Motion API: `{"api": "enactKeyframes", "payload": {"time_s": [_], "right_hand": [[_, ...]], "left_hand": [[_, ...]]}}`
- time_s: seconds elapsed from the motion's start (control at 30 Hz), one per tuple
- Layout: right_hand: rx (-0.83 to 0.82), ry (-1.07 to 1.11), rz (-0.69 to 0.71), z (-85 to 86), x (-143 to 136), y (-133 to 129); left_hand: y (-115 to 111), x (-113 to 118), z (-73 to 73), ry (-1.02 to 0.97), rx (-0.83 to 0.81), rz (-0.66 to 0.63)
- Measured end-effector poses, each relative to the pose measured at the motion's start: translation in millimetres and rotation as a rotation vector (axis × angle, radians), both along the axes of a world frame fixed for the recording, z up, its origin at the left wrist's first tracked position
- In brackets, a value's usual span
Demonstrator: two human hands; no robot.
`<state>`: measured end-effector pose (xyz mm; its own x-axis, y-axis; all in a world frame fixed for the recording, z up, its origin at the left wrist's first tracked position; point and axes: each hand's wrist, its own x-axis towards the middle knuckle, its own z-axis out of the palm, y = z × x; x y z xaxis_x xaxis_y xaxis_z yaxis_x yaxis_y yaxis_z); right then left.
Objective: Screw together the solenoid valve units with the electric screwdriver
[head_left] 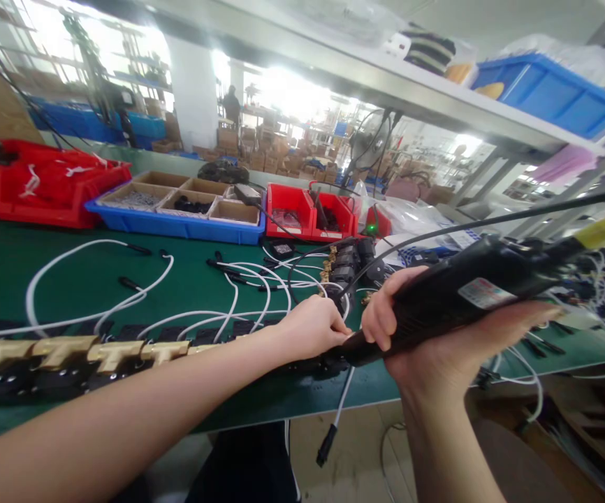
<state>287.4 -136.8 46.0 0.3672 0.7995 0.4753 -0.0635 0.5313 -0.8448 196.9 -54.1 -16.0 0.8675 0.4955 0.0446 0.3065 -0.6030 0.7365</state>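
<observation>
My right hand (431, 363) is wrapped round a black electric screwdriver (439, 297), held tilted with its tip pointing down to the left. Close by that tip, my left hand (316, 327) is closed in a pinch; what its fingertips hold is hidden. Below both hands are black housings, partly covered by them. Along the bench's front edge runs a row of black units with brass tee fittings (114, 355), each trailing a white cable (158, 323). One white cable hangs over the edge, ending in a black connector (326, 446).
Behind the green bench top (3, 269) stand red bins (40, 188), a blue tray (177, 227) of small parts in boxes, and more red bins (289, 209). More brass-fitted units (344, 262) lie beyond my hands. Overhead, a shelf carries a blue crate (554, 94). Cables pile up at right.
</observation>
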Motion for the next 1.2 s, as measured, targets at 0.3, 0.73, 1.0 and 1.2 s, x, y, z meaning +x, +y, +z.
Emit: {"api": "enactKeyframes", "payload": {"time_s": [0.3, 0.73, 1.0, 1.2], "right_hand": [[-0.027, 0.010, -0.037, -1.0, -4.6, 0.1], [-0.028, 0.012, -0.002, -4.9, 4.1, 1.8], [0.030, 0.044, 0.041, 3.8, -0.2, 1.0], [-0.026, 0.081, 0.012, -1.1, -8.0, 2.3]], "left_hand": [[1.3, 0.7, -0.6, -0.022, -0.032, -0.007], [0.8, 0.6, -3.0, 0.031, 0.024, -0.002], [2.2, -16.6, 2.6, -0.011, 0.192, -0.050], [2.7, -37.9, 5.8, 0.025, 0.263, -0.079]]}}
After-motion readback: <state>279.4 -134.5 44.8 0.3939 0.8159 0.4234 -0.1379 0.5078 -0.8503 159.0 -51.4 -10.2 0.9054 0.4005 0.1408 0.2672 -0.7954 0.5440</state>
